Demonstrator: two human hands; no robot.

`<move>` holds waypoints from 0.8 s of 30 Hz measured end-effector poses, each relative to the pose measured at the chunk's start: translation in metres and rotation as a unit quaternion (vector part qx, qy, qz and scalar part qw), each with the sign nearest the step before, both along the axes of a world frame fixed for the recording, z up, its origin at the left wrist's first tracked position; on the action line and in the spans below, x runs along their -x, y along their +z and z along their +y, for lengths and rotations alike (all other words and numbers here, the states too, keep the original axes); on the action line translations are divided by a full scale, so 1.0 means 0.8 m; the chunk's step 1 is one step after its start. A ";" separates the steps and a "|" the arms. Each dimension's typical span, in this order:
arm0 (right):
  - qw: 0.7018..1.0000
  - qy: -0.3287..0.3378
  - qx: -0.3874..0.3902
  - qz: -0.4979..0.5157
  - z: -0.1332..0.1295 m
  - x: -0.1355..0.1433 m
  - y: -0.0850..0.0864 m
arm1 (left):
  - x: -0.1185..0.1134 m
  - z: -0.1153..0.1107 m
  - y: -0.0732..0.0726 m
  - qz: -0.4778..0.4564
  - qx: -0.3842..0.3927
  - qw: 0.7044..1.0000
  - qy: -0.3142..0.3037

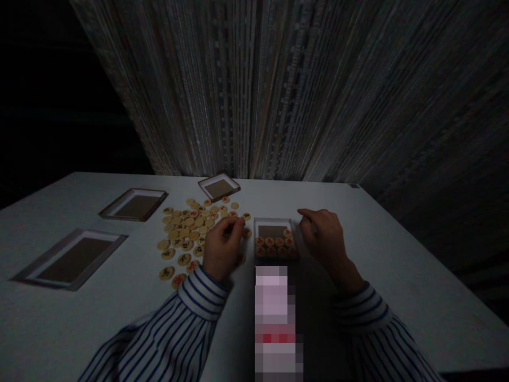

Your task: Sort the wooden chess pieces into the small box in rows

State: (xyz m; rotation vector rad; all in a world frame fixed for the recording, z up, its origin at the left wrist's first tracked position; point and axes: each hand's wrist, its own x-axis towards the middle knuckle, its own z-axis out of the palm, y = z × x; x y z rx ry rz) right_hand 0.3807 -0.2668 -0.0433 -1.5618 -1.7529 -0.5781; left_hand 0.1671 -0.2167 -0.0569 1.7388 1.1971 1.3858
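Red-lettered discs [280, 242] fill the near rows of a box [272, 220].
Left of the box, the left hand [221, 248] presses thumb and fingertips together, contents unclear; right of it, the right hand [325, 237] curls loosely, forefinger out. Loose discs [193, 235], red- or black-lettered, too small to read, and three trays [137, 206] lie left; white tabletop [401, 286] stretches to its right edge.

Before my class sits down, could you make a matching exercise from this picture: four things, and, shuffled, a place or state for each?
1. left hand
2. curtain
3. box between the hands
4. right hand

A. index finger extended
B. beside the loose pieces
C. partly filled with red-marked pieces
D. behind the table

1-B, 2-D, 3-C, 4-A
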 end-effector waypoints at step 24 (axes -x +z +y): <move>0.998 0.020 0.012 0.055 0.003 -0.003 -0.011 | 0.115 -0.004 -0.011 0.097 -0.090 0.956 0.261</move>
